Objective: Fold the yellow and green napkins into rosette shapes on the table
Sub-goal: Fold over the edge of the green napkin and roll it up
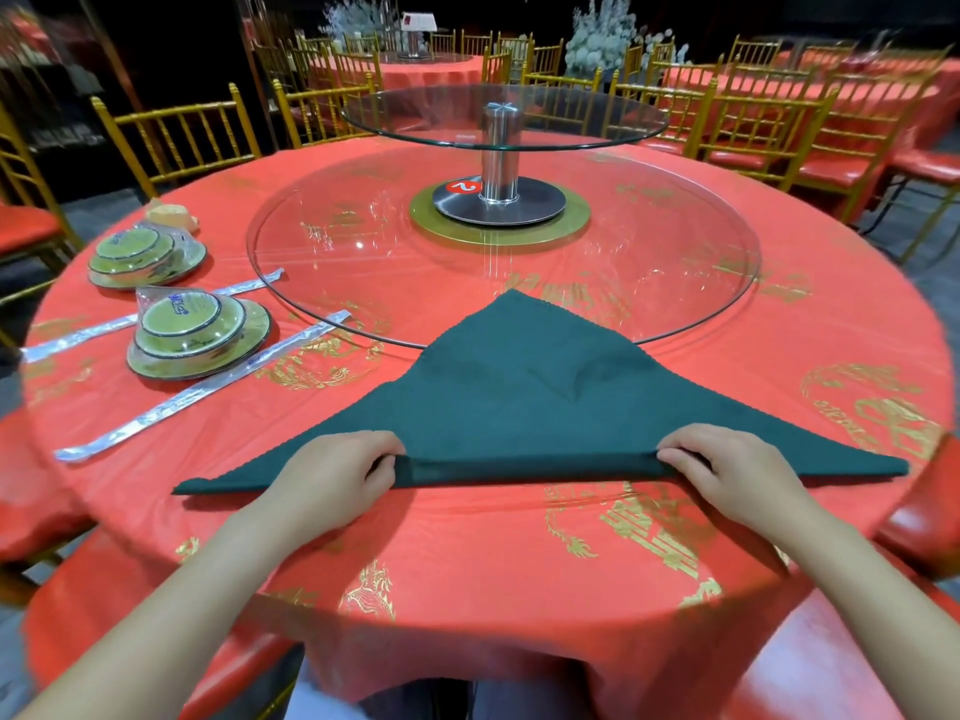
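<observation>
The left hand (pixel 332 472) and right hand (pixel 727 470) pinch the napkin's (pixel 524 387) near edge. That edge runs 9 to 3, apex at 12.

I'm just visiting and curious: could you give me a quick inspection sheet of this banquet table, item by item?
Surface: round table under a red tablecloth with gold patterns; large clear glass turntable in its middle, a smaller glass tier on a metal post above.
Job's things: dark green cloth napkin folded into a triangle, its tip lying over the turntable's rim; no yellow napkin clearly seen.
Clutter: two plastic-wrapped stacks of green-and-yellow dishes and long silvery wrapped sleeves at the left.
Hands: left hand and right hand each pinch the napkin's near folded edge.
Cables: nothing seen.
Surroundings: gold chairs with red seats, more red-clothed tables, white flower arrangements.
</observation>
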Tool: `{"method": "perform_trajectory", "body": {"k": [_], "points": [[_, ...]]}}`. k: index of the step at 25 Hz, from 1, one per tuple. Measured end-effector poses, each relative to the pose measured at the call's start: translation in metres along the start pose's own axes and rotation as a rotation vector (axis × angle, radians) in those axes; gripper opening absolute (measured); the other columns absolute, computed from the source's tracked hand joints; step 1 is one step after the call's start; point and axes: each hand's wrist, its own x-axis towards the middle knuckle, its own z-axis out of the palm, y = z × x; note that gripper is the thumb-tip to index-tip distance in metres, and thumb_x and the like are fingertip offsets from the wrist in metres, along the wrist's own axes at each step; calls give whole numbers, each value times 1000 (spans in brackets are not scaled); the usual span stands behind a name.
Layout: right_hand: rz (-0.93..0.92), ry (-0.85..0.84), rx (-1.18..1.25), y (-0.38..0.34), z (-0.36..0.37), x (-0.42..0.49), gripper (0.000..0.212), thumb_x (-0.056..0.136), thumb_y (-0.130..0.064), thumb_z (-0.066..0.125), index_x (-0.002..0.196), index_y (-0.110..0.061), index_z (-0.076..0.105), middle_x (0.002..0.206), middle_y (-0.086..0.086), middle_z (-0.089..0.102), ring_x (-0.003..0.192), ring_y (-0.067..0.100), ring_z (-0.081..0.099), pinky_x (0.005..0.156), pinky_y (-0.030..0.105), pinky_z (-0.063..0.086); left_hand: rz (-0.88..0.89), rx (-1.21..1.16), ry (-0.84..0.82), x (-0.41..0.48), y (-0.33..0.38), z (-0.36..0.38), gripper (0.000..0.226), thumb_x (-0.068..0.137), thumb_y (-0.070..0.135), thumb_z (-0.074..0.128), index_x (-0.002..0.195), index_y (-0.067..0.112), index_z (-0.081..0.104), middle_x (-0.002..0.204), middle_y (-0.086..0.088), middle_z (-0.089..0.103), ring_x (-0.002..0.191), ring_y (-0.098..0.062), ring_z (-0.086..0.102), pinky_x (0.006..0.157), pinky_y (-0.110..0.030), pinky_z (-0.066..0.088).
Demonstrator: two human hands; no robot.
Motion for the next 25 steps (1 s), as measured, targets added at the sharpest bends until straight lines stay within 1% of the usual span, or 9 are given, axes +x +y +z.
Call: {"method": "perform_trajectory", "body": {"k": [2,3,5,7,10,14,17,21,25], "points": [[-12,-4,-60,-2,2,7,10,86,-31,62,93,-27,67,92,-14,68,92,13,63,70,33,49,-15,81,-20,5,1,7,29,90,26,46,118,27,51,110,11,64,96,-21,63,72,-33,46],[-20,-10,-80,-2,3,9,12,84,-32,64,95,-27,66,91,-13,68,90,14,63,68,32,48,-10,118,-33,5,1,9,30,90,26,46,120,28,47,110,11,61,92,-22,63,69,-34,46],[-66,-26,-113,0,3,11,15,81,-31,69,93,-23,64,81,-10,64,81,18,63,62,29,41,37,133,-29,4,4,9,22,89,24,49,110,25,49,105,8,57,81,-25,62,62,-35,45],[-164,6,-145,4,3,13,13,79,-29,71,83,-19,63,75,-7,59,73,24,61,64,29,35,159,185,33,2,5,5,14,86,17,54,97,20,60,99,3,61,73,-28,62,57,-33,44],[-253,103,-166,9,4,11,22,82,-40,58,73,-23,69,79,-5,61,71,23,60,71,30,32,287,266,117,-4,4,5,24,81,22,45,81,17,69,86,3,65,74,-24,63,60,-31,48],[-308,127,-152,24,6,1,38,80,-54,51,85,-24,75,90,-3,66,81,21,62,76,33,38,313,246,74,-12,-4,10,35,84,41,45,84,18,72,82,6,65,73,-18,64,65,-29,49],[-374,133,-181,28,4,3,36,85,-49,49,92,-24,75,93,-1,66,83,22,63,76,35,41,335,258,110,-13,-10,10,43,91,44,38,84,20,73,81,7,65,70,-17,63,64,-29,49],[-405,158,-198,21,4,11,36,91,-39,45,83,-18,73,81,-2,63,74,21,60,74,33,38,313,232,143,-10,-4,6,35,87,37,42,78,20,72,77,6,63,71,-20,63,62,-32,49],[-334,53,-27,15,5,5,51,94,-49,30,76,-18,66,73,-8,60,72,11,53,72,28,35,231,220,60,-10,-6,6,36,88,34,37,79,18,67,72,5,62,70,-21,62,62,-32,48]]}}
